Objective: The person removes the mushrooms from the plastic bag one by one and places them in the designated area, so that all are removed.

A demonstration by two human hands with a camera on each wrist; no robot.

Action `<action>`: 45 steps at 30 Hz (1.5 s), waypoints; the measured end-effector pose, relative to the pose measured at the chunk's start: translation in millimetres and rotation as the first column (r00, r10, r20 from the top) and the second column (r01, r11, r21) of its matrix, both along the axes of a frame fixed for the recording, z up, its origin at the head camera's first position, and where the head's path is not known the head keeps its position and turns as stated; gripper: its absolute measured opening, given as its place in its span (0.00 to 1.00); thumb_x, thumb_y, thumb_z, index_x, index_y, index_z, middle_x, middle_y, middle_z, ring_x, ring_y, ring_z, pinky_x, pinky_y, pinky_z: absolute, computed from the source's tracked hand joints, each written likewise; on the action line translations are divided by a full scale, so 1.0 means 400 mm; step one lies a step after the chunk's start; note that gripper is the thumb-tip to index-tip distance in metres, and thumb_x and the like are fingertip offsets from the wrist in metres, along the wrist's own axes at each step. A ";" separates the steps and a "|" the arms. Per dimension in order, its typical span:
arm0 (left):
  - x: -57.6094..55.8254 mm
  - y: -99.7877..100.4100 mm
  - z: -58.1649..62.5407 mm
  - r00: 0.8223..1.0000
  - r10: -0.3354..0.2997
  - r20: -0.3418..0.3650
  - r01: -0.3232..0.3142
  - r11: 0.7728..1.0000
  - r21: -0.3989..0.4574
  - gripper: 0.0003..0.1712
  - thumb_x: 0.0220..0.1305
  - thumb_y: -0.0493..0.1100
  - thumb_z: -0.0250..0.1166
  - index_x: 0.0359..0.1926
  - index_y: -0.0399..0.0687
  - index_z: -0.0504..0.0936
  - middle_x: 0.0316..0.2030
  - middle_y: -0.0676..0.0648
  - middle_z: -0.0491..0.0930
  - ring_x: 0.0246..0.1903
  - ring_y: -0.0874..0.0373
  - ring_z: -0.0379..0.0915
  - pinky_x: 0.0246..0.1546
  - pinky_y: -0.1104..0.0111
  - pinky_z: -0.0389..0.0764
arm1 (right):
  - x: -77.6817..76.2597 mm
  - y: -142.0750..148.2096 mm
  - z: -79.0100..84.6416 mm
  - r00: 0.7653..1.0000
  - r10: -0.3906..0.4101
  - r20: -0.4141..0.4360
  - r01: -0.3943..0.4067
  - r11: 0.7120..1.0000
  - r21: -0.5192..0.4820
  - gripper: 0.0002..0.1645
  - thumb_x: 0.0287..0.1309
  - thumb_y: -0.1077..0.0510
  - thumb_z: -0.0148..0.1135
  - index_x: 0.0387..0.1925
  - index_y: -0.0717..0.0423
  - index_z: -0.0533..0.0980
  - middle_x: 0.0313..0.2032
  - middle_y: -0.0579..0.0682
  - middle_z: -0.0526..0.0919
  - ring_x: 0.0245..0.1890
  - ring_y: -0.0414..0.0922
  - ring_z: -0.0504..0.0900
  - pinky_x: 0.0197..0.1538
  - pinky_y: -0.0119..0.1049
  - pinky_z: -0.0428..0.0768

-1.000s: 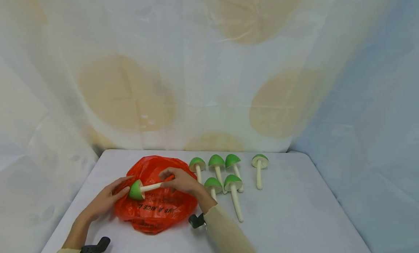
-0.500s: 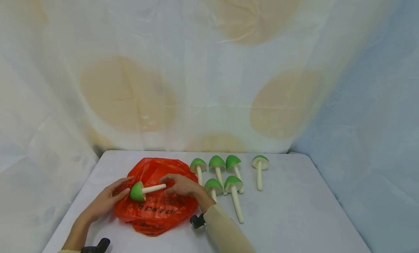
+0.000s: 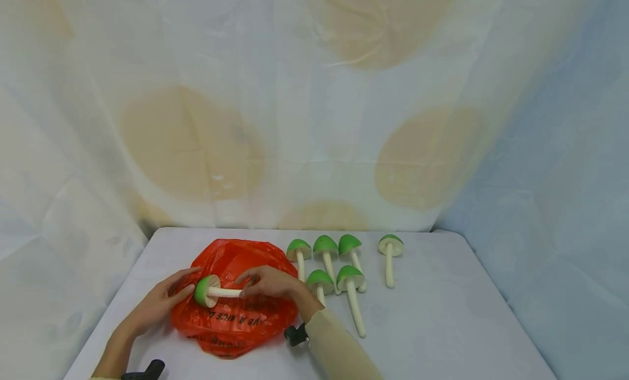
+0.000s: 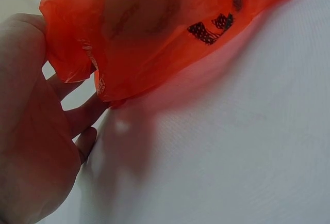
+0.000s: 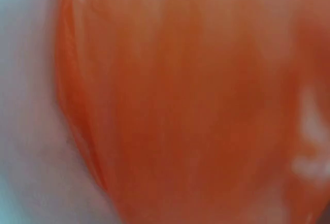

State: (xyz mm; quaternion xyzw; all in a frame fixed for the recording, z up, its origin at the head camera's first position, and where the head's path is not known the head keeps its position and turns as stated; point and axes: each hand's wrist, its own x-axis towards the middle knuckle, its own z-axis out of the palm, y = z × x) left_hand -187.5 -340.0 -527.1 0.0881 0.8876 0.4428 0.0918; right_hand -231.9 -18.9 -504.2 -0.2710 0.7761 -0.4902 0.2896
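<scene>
A red plastic bag (image 3: 236,254) with black lettering lies on the left part of the table, in the head view. Across its top is an artificial mushroom (image 3: 200,291) with a green cap and a pale stem, cap to the left. The right hand (image 3: 272,287) pinches the stem's free end. At the bag's left edge, the left hand (image 3: 154,303) has its thumb close by the cap. The left wrist view shows fingers of that hand passing behind the bag's film (image 4: 139,43), which they grip. Only blurred red plastic (image 5: 180,105) fills most of the right wrist view.
Several more green mushrooms lie right of the bag, such as a front one (image 3: 354,303) and a separate one (image 3: 390,262) farther right. The white table (image 3: 442,314) ends at a patterned sheet (image 3: 304,123) behind, with sheets on both sides.
The right hand let go of the stem, then took its end again. The mushroom has turned, its stem end now lower, underside showing more. The left hand stays by the bag's edge.
</scene>
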 end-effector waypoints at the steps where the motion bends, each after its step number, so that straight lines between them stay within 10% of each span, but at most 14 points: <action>1: 0.000 0.000 0.000 1.000 0.000 0.003 0.000 1.000 0.000 0.33 0.71 0.60 0.60 0.72 0.57 0.68 0.72 0.37 0.64 0.72 0.31 0.53 0.63 0.33 0.65 | 0.001 -0.001 0.000 1.000 0.005 0.001 -0.005 1.000 0.001 0.19 0.62 0.55 0.69 0.54 0.50 0.82 0.34 0.41 0.85 0.31 0.38 0.78 0.35 0.29 0.79; 22: -0.001 0.007 0.005 1.000 -0.004 0.024 0.004 1.000 0.012 0.33 0.71 0.60 0.59 0.73 0.60 0.67 0.73 0.38 0.63 0.73 0.31 0.52 0.62 0.35 0.69 | 0.010 0.017 -0.015 0.958 0.087 0.274 -0.059 0.992 -0.109 0.08 0.63 0.65 0.65 0.43 0.56 0.83 0.33 0.49 0.84 0.29 0.44 0.84 0.41 0.40 0.88; 45: 0.004 0.006 0.007 1.000 0.008 0.018 -0.008 1.000 0.005 0.34 0.71 0.61 0.59 0.72 0.56 0.67 0.72 0.36 0.63 0.72 0.31 0.52 0.64 0.32 0.62 | 0.024 0.100 0.047 0.984 0.072 0.165 -0.029 0.968 -0.249 0.10 0.62 0.63 0.63 0.45 0.55 0.78 0.36 0.48 0.81 0.30 0.44 0.85 0.50 0.61 0.84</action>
